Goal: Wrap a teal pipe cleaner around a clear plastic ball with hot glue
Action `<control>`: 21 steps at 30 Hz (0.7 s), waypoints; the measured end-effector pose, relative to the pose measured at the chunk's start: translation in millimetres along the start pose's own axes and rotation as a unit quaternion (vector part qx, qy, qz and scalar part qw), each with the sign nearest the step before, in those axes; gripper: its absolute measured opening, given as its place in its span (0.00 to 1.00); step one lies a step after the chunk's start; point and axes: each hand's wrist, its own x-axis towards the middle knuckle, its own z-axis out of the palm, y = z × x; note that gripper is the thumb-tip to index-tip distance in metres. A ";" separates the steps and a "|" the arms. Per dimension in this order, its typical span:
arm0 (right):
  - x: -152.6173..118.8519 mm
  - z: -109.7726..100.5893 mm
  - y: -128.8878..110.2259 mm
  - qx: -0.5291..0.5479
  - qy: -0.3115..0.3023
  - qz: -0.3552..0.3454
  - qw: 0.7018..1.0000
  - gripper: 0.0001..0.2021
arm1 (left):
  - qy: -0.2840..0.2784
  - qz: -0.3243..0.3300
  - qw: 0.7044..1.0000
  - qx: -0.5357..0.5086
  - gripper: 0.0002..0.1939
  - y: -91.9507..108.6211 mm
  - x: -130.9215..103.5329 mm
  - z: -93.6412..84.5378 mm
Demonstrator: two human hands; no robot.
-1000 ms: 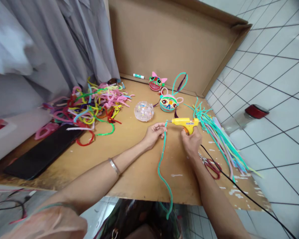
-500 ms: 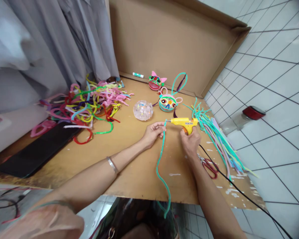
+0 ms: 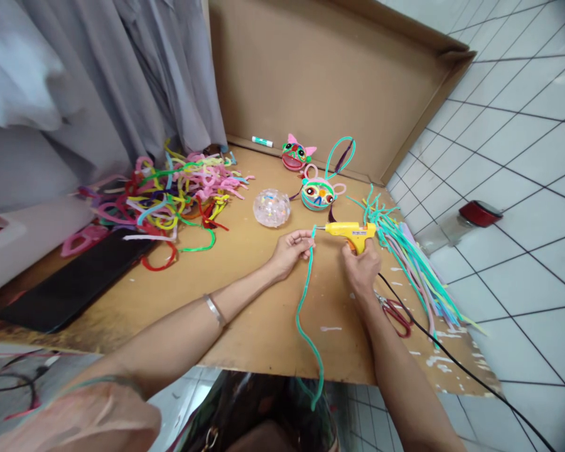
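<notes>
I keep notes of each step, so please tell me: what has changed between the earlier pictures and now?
Nothing visibly changed, apart from a slight camera shift. The left hand still holds the teal strand near its upper end; the right hand still grips the yellow glue gun, its nozzle at that end.

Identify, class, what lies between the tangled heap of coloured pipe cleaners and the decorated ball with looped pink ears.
In the head view, a clear ball lies between them, with a thin dark strand beside the decorated ball.

place: craft corner | white-flecked worktable point(image 3: 263, 339) | heaped fuzzy stems point(image 3: 209, 182) | yellow glue gun point(image 3: 343, 230) | tiled wall point(image 3: 522, 157)
</notes>
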 end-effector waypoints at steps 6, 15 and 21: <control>-1.1 0.7 1.2 0.003 0.003 -0.006 1.000 0.18 | 0.000 -0.006 1.000 -0.003 0.20 0.0 0.8 -0.5; 2.0 0.3 4.2 0.010 0.023 -0.016 1.000 0.18 | -0.001 -0.011 1.000 -0.007 0.23 0.6 0.0 -0.6; -0.3 0.2 3.6 0.008 0.011 -0.019 1.000 0.15 | 0.003 -0.005 1.000 -0.012 0.20 0.9 0.8 -0.4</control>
